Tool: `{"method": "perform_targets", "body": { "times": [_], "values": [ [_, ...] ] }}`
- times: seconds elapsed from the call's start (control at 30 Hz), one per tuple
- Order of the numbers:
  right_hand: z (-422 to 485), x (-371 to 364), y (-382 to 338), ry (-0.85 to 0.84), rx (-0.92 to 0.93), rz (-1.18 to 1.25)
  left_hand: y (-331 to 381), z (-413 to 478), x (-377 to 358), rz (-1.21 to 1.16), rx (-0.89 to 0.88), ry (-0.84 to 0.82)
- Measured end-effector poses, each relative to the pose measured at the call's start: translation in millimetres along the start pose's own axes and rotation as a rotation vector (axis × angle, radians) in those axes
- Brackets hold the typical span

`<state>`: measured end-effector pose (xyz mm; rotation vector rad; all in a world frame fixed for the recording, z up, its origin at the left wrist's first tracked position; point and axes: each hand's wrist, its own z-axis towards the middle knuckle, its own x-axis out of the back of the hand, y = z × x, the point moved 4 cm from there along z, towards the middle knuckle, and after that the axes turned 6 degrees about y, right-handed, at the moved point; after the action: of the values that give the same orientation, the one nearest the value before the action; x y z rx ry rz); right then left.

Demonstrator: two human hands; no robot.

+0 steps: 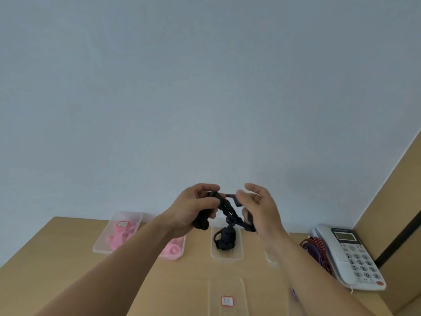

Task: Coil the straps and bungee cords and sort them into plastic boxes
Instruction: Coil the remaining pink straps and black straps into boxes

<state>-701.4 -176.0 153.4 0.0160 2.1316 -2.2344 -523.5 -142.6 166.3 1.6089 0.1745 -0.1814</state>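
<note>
Two hands: left hand (193, 208), right hand (262, 209) both grasp black braided strap (228, 212).
Surface: tan wooden table (57, 247).
Room: plain pale wall (205, 87).

Your left hand (193, 209) and right hand (262, 208) are both bare, with fingers, palms and wrists all uncovered. Your left forearm (118, 265) and right forearm (314, 283) are bare too, along the whole length that shows down to the bottom edge of the view. The picture is soft, so finer detail such as your nails or the lines of your knuckles is too blurred to make out.
</note>
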Motion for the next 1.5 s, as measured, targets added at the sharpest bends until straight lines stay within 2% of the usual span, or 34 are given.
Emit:
{"method": "perform_targets", "body": {
  "times": [0.17, 0.23, 0.3, 0.43, 0.57, 0.67, 0.73, 0.8, 0.87, 1.0, 1.1, 1.2, 1.27, 1.4, 1.5],
  "values": [
    [-14, -22, -3, -0.229, 0.073, -0.15, 13, 3, -13, -0.035, -0.035, -0.045],
    [-10, -19, -9, -0.193, 0.067, -0.168, 13, 2, -11, -0.076, -0.011, -0.118],
    [-4, -9, -13, -0.098, 0.057, -0.192, 10, 0, -5, 0.012, -0.015, -0.13],
    [2, 3, -20, 0.031, 0.099, -0.152, 8, 0, 3, 0.21, -0.109, 0.013],
    [0, 0, -18, -0.054, 0.103, -0.319, 13, 3, 11, 0.157, -0.155, 0.166],
    [-1, -2, -12, -0.076, 0.097, -0.408, 11, 1, 6, 0.106, -0.107, 0.161],
    [-2, -2, -12, -0.047, 0.163, -0.482, 8, 0, 3, 0.068, -0.057, 0.164],
    [-5, 2, -15, 0.027, 0.238, -0.53, 4, -1, 1, 0.092, -0.009, 0.132],
    [-9, 6, -20, 0.079, 0.327, -0.561, 2, -4, -2, 0.12, 0.045, 0.024],
    [-16, 4, -25, 0.03, 0.444, -0.661, 5, -12, -12, 0.273, 0.073, -0.174],
    [-19, 4, -25, 0.042, 0.44, -0.679, 6, -10, -17, 0.362, 0.0, -0.108],
    [-20, 5, -19, 0.022, 0.329, -0.662, 9, -7, -17, 0.169, -0.031, 0.019],
    [-22, 3, -16, 0.016, 0.307, -0.657, 8, -6, -17, -0.042, 0.034, 0.054],
    [-25, 4, -23, 0.016, 0.408, -0.638, 14, -9, -22, -0.349, 0.177, -0.086],
    [-21, 7, -26, 0.012, 0.379, -0.643, 20, -12, -25, -0.292, 0.204, -0.175]
  ]
}}
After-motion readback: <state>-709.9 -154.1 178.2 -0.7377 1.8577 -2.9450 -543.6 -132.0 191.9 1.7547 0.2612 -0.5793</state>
